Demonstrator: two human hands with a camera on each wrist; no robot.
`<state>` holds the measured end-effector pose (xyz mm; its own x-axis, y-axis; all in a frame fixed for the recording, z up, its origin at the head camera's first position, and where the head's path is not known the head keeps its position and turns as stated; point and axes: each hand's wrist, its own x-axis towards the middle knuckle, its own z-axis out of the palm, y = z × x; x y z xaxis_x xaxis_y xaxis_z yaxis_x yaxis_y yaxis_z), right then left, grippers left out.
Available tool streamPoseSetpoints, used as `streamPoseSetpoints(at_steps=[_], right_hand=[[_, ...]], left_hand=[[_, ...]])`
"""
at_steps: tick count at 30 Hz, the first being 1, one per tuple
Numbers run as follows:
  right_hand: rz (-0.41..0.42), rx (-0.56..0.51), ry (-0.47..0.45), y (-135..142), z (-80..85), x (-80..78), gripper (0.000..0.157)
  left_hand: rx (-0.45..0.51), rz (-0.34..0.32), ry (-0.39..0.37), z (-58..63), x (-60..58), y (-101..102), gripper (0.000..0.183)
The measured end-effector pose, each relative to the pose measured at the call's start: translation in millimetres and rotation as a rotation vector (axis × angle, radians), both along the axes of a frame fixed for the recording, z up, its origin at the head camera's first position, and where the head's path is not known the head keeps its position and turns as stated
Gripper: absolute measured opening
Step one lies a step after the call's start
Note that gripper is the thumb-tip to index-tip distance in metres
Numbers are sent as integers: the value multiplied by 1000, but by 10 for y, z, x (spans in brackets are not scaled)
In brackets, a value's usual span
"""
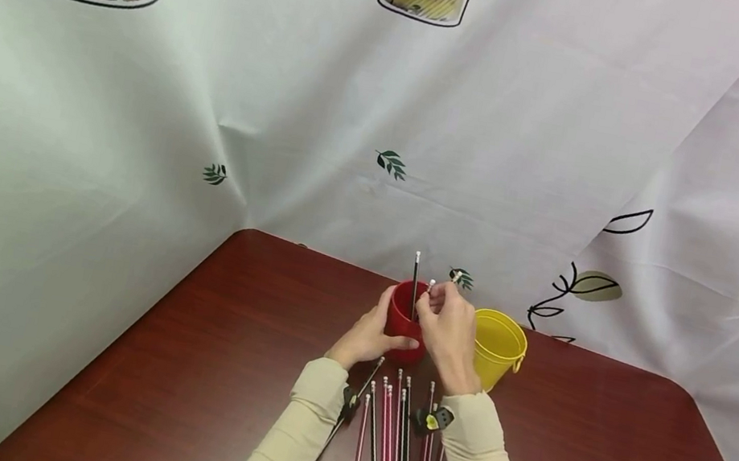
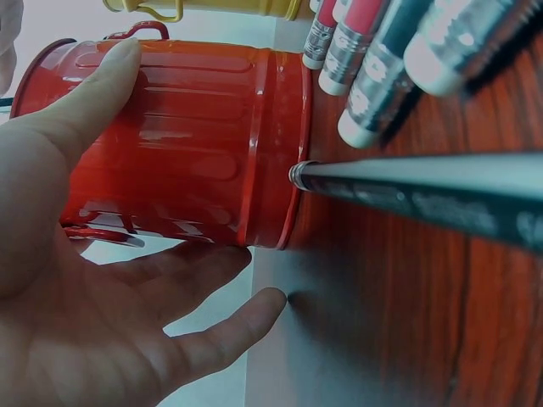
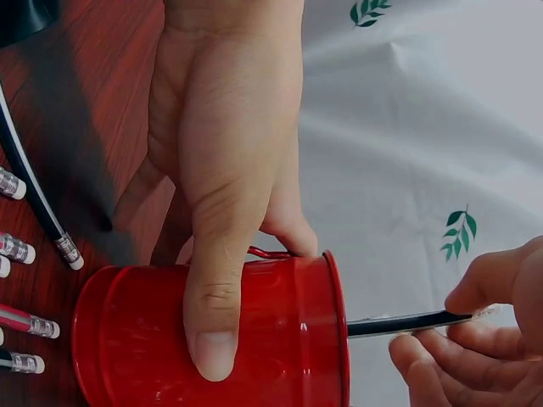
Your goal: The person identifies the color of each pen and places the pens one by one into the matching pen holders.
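Observation:
My left hand (image 1: 368,335) grips a small red metal bucket (image 1: 406,330), thumb on the near side and fingers round the far side. One black pencil (image 1: 416,273) with a white eraser leans upright out of it. Above the rim, my right hand (image 1: 449,332) pinches a black pencil (image 3: 407,324) near its eraser end. That pencil's lower part is hidden inside the bucket. In the left wrist view, the left thumb (image 2: 97,93) lies along the bucket's ribbed wall.
A yellow bucket (image 1: 496,358) stands right of the red one. Several red and black pencils (image 1: 388,446) lie on the brown table (image 1: 210,351) between the forearms, erasers toward the red bucket. A white patterned cloth (image 1: 316,197) hangs behind the table.

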<state>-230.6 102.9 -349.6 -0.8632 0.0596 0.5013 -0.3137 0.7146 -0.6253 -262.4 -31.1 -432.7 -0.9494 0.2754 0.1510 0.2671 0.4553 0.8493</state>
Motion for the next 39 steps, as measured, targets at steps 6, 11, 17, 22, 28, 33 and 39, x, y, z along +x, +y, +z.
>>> streamPoseSetpoints(at_steps=[6, 11, 17, 22, 28, 33, 39], right_hand=[[-3, 6, -52, 63, -73, 87, 14], [32, -11, -105, 143, -172, 191, 13], [46, -13, -161, 254, -253, 306, 10], [66, 2, -305, 354, -333, 367, 9], [99, 34, -446, 448, -404, 387, 5], [130, 79, -576, 453, -513, 387, 9], [141, 150, -636, 366, -641, 408, 18]], left_hand=[[8, 0, 5, -1, 3, 1, 92], [20, -3, 9, -8, 7, 0, 92], [20, -4, 26, -16, -1, 6, 94], [18, 4, 19, -16, 3, 13, 95], [13, 5, 5, -14, 6, 18, 95], [21, 8, -4, -2, 5, 2, 95], [25, 6, 1, -14, 5, 5, 94]])
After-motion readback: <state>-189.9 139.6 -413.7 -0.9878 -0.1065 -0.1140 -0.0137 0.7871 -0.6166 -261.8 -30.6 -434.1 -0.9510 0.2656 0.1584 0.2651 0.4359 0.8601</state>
